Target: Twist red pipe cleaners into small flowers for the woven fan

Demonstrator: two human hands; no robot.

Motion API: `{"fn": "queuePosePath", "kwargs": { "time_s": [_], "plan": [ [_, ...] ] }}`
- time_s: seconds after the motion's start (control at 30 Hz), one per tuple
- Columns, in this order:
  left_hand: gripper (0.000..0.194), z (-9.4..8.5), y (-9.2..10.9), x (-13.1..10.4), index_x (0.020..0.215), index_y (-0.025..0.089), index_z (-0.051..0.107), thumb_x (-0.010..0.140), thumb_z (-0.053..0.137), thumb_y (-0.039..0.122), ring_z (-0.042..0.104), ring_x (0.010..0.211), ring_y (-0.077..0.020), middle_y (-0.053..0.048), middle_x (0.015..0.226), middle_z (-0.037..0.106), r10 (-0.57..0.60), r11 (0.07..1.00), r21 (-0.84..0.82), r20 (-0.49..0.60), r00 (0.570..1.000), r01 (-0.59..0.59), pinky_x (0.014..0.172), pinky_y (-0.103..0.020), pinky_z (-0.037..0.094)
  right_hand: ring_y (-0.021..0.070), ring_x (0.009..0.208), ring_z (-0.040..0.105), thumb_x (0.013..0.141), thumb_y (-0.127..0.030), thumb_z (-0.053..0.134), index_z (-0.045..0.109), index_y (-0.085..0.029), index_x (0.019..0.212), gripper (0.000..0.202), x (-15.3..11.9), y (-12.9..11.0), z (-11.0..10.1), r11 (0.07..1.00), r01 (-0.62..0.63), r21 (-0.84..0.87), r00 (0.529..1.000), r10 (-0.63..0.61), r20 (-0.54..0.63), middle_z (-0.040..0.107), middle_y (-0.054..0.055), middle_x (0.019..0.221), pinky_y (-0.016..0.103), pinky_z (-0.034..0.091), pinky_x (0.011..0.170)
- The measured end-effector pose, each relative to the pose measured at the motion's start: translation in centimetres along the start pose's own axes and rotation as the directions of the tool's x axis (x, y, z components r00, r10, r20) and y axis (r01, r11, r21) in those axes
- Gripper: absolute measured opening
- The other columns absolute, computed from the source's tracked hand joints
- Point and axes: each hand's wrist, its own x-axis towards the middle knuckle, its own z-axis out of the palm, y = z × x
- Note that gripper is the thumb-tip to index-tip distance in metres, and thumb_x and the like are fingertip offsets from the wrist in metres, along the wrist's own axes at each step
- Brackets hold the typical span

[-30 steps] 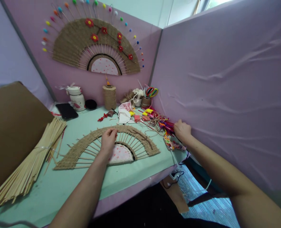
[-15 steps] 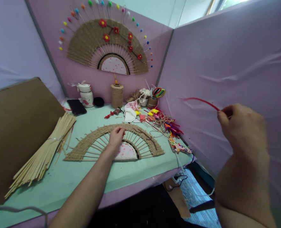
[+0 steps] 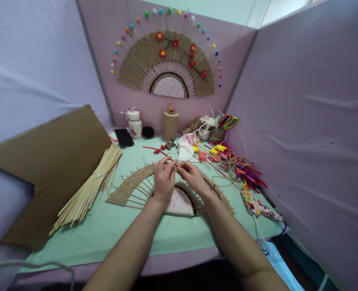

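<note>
A red pipe cleaner runs between my fingertips, and its free end points up and to the left. My left hand pinches it above the woven fan. Close beside it, my right hand grips the same pipe cleaner, the fingers of both hands almost touching. Under my hands lies the half-round twine fan with thin stick ribs and a white, pink-dotted centre. My hands and forearms cover part of its arch. Small red flower shapes lie just behind the pipe cleaner.
A bundle of sticks and a cardboard sheet are at the left. Behind stand a twine spool, a white bottle and a cup with scissors. Coloured pipe cleaners and a patterned glue gun lie at the right.
My right hand has come in from the far right with the red pipe cleaner and joined my left hand over the fan. Both hands now hold it. The view has turned right.
</note>
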Motion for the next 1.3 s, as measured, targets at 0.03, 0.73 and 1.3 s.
{"fn": "queuePosePath", "kwargs": {
  "time_s": [0.03,0.73,1.3],
  "plan": [
    [0.025,-0.1,0.1,-0.1,0.105,0.025,0.068,0.087,0.051,0.019,0.049,0.108,-0.0226,-0.010,0.116,0.061,0.051,0.996,0.075,0.014,0.999,-0.051,0.096,-0.041,0.038,0.0092,0.054,0.036,0.075,-0.042,0.065,0.054,-0.020,0.076,0.025,-0.4,0.1,-0.2,1.000,-0.014,0.027,0.999,0.013,0.041,0.045,-0.005,0.062,0.023,0.030,0.051],
    [0.023,-1.3,1.1,0.3,0.105,0.029,0.068,0.089,0.052,0.024,0.055,0.097,-0.0216,-0.005,0.096,0.072,0.222,0.936,0.254,0.120,0.968,-0.246,0.089,-0.042,0.026,0.0069,0.057,0.045,0.060,-0.032,0.081,0.065,-0.019,0.080,0.029,-1.8,-1.3,-3.1,0.914,-0.212,0.345,0.975,0.172,0.144,0.057,-0.004,0.066,0.021,0.036,0.056],
    [0.013,-0.9,1.8,0.2,0.093,0.017,0.066,0.087,0.055,0.021,0.062,0.086,-0.0153,-0.007,0.088,0.069,0.206,0.978,-0.011,0.065,0.976,-0.206,0.081,-0.030,0.049,0.0072,0.054,0.045,0.066,-0.036,0.077,0.066,-0.020,0.078,0.022,-1.7,0.0,-2.5,0.941,-0.136,0.310,0.988,0.107,0.109,0.056,-0.004,0.065,0.022,0.036,0.054]
  ]
}}
